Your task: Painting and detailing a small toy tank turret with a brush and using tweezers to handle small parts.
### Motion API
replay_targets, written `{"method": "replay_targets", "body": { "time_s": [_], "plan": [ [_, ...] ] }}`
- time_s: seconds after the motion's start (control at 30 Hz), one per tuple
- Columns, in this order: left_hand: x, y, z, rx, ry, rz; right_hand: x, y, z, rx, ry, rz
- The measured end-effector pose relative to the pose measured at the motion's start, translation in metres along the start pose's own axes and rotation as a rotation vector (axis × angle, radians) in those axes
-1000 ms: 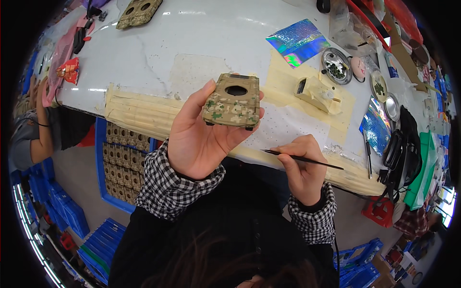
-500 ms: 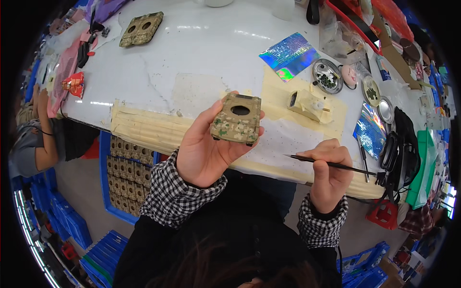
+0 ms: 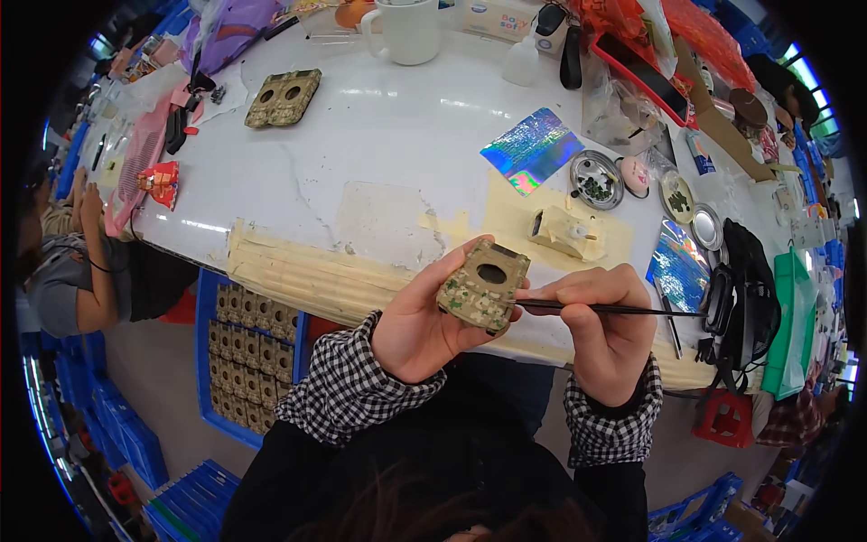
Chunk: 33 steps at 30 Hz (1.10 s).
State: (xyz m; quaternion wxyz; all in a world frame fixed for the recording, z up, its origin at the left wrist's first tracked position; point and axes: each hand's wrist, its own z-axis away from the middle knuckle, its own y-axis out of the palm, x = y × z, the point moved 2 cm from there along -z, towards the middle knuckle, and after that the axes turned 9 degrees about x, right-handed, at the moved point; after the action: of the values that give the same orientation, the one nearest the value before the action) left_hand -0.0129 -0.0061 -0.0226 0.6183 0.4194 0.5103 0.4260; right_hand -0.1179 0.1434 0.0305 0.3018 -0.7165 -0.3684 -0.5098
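Observation:
My left hand [image 3: 424, 323] is closed round the edges of a camouflage model tank hull [image 3: 481, 287], a small boxy piece with a round hole in its top. The hull is tilted, its patterned face toward me, with green specks near its lower edge. In my right hand [image 3: 614, 330] slim black tweezers [image 3: 655, 311] are pinched between thumb and fingers. Their tip reaches the hull's right edge, but I cannot tell whether it touches. Beyond lies a tape-covered block [image 3: 562, 232]. A round metal dish [image 3: 616, 191] with small dark green bits stands behind it.
Another camouflage hull [image 3: 283, 98] lies at the far left. A white mug [image 3: 404, 32] stands at the back. Shiny foil [image 3: 531, 150], a black bag [image 3: 751, 289] and a green tray [image 3: 797, 327] are on the right. Below left, a blue crate [image 3: 206, 397] holds several hulls. Someone sits at left.
My left hand has turned the hull and brought it right relative to the table. The tweezers' tip has come up to the hull's edge. The whole view has shifted, showing more of the table's back.

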Motion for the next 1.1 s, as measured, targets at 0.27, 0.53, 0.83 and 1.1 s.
{"method": "replay_targets", "body": {
  "time_s": [0.27, 0.53, 0.83, 1.1],
  "plan": [
    [0.0053, -0.0019, -0.0010, 0.009, -0.016, 0.064, 0.0011, -0.0018, -0.0006, 0.030, 0.029, -0.036],
    [0.0060, -0.0027, -0.0010, 0.039, -0.026, 0.096, 0.0017, -0.0026, -0.0013, 0.043, 0.007, -0.008],
    [0.0063, -0.0023, -0.0001, 0.013, -0.018, 0.107, -0.0012, -0.0020, 0.0000, 0.025, 0.031, -0.006],
    [0.0055, -0.0035, -0.0004, 0.027, -0.023, 0.107, -0.0009, -0.0019, -0.0003, 0.023, 0.034, 0.023]
  ]
}}
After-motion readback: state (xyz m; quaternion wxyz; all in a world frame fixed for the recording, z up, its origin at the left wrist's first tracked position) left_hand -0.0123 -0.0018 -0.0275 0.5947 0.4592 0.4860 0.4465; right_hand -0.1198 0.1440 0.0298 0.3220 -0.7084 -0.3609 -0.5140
